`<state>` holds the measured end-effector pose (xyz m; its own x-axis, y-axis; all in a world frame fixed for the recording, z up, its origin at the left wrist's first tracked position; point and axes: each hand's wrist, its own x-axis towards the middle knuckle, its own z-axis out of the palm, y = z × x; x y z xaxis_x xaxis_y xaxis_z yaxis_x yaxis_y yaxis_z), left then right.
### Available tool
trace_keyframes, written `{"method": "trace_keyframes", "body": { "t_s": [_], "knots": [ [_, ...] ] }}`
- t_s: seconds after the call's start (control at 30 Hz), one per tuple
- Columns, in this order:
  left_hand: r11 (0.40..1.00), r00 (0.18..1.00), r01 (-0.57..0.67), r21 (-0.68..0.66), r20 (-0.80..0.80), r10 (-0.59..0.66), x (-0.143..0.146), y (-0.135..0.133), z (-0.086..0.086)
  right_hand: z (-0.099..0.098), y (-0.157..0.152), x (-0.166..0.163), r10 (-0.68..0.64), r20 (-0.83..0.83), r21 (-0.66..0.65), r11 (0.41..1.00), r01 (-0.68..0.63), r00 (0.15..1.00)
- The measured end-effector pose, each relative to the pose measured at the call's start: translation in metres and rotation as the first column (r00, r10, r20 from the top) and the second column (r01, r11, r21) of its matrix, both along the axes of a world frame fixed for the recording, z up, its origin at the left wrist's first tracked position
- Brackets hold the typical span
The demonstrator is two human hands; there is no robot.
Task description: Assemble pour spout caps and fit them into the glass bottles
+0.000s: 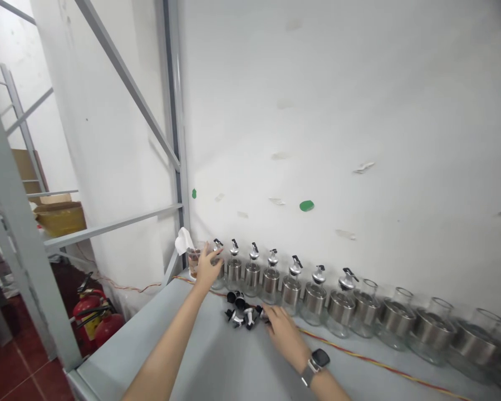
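Observation:
A row of glass bottles with steel bands stands along the wall. Those on the left carry silver-and-black pour spouts, such as this spout [295,265]; the bottles to the right, like this open bottle [396,316], have bare necks. My left hand [209,267] is at the leftmost bottle [220,273], fingers apart and curved beside it; whether they touch it I cannot tell. Just beyond is a clear plastic cup [192,264]. My right hand [284,333], wearing a watch, lies with fingers stretched at the right edge of a small pile of loose pour spouts [244,311].
A twisted red-and-yellow cord [359,355] runs across the grey tabletop [221,367] in front of the bottles. White paper [184,240] sticks up at the cup. Grey metal shelf posts [177,111] rise at the left, and fire extinguishers [92,312] stand on the floor below.

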<state>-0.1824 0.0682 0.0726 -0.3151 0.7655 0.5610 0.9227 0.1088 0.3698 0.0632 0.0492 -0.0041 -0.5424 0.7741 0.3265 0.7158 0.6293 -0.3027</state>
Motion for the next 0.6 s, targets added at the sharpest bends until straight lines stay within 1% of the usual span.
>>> {"method": "trace_keyframes", "body": {
  "t_s": [0.03,0.1,0.2,0.27,0.33,0.4,0.47,0.53,0.6],
  "knots": [
    [1.0,1.0,-0.016,-0.012,0.0,0.016,0.008,-0.011,-0.004,-0.002,-0.002,-0.001,-0.023,0.012,0.0,1.0,0.023,1.0],
    [0.997,1.0,0.002,-0.079,-0.008,-0.003,0.026,-0.036,-0.016,-0.002,-0.005,-0.004,-0.069,0.018,0.004,0.998,0.069,0.997],
    [0.966,0.999,0.035,-0.256,-0.014,-0.04,0.053,-0.068,-0.043,0.0,-0.008,-0.005,-0.094,0.004,-0.005,0.996,0.094,0.996],
    [0.932,0.999,0.032,-0.361,-0.013,-0.039,0.065,-0.078,-0.059,0.002,-0.008,-0.003,-0.101,-0.009,-0.026,0.995,0.101,0.995],
    [0.901,0.999,0.049,-0.43,0.008,-0.051,0.07,-0.08,-0.067,0.005,-0.007,0.002,-0.115,-0.026,-0.059,0.992,0.113,0.993],
    [0.882,0.997,0.078,-0.465,0.05,-0.062,0.069,-0.076,-0.069,0.007,-0.006,0.007,-0.139,-0.048,-0.099,0.986,0.134,0.989],
    [0.873,0.991,0.115,-0.474,0.115,-0.068,0.068,-0.072,-0.067,0.01,-0.005,0.011,-0.172,-0.081,-0.146,0.976,0.159,0.982],
    [0.869,0.974,0.171,-0.464,0.215,-0.076,0.067,-0.068,-0.063,0.012,-0.004,0.013,-0.199,-0.121,-0.214,0.962,0.17,0.972],
    [0.865,0.931,0.251,-0.435,0.354,-0.092,0.07,-0.065,-0.06,0.013,-0.002,0.013,-0.212,-0.162,-0.319,0.935,0.152,0.964]
  ]
}}
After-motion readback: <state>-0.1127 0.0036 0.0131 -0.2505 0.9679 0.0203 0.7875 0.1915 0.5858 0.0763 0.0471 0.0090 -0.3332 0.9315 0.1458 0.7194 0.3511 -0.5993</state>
